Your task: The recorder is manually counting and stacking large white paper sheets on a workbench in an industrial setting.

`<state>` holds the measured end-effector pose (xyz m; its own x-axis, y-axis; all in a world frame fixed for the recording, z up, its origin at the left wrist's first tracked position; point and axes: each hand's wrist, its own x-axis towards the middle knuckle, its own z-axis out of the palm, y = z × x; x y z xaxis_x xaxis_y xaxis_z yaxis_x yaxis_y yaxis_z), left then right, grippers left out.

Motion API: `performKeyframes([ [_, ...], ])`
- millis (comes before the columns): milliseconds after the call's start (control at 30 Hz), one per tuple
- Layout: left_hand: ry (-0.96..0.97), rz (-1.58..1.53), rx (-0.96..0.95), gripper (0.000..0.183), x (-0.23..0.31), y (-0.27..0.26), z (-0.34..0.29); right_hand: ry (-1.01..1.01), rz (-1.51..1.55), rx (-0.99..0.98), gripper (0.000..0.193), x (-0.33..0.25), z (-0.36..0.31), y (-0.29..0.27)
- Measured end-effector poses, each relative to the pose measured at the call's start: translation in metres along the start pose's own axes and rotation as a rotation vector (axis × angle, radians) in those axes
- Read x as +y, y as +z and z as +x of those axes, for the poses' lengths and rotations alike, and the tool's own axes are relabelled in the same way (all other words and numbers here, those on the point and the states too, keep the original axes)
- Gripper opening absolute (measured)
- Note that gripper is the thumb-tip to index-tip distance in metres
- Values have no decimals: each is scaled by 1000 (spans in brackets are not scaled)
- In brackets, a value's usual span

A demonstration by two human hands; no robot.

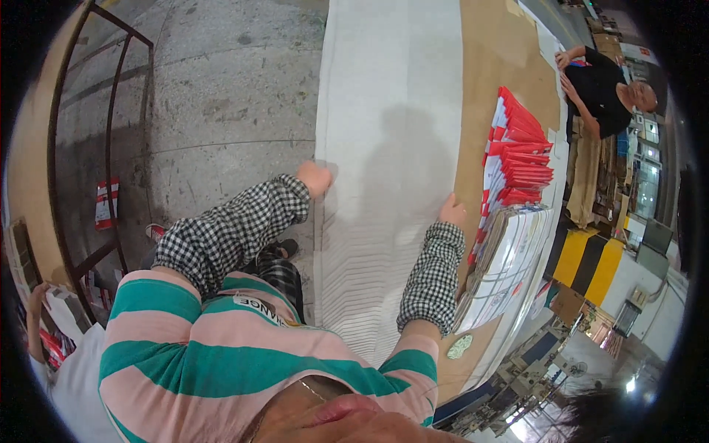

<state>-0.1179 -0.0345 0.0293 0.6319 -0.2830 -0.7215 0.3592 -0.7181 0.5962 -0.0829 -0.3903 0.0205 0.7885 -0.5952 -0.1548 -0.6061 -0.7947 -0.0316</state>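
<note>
Large white sheets (369, 221) lie in a long stack on the table before me, their near edges stepped like a fan. At the left edge of this stack, my left hand (316, 179) is closed, slightly blurred, with its fingers curled at the sheet edge. My right hand (453, 212) is at the opposite edge, thumb side up, fingers bent against the sheets and partly hidden. Both forearms wear black-and-white checked sleeve covers. A shadow falls over the middle of the stack.
Right of the sheets, on brown board (498, 59), stand folded red-and-white packages (521, 159) and a tied white bundle (506, 247). A small pale-green patterned item (459, 346) lies nearer. A co-worker (605, 92) stands beyond the table. A metal frame (111, 148) stands left on concrete floor.
</note>
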Motion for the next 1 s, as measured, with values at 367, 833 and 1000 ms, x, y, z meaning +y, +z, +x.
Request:
performKeyframes([
  [367, -257, -779, 338, 29, -2, -13, 19, -124, -111, 154, 56, -51, 15, 1],
  [833, -292, -778, 432, 32, 6, -51, 42, -106, -74, 38, 56, -95, 59, -4],
  [1000, -283, -720, 224, 43, 15, -79, 37, -128, -106, 308, 56, -111, 68, 6],
])
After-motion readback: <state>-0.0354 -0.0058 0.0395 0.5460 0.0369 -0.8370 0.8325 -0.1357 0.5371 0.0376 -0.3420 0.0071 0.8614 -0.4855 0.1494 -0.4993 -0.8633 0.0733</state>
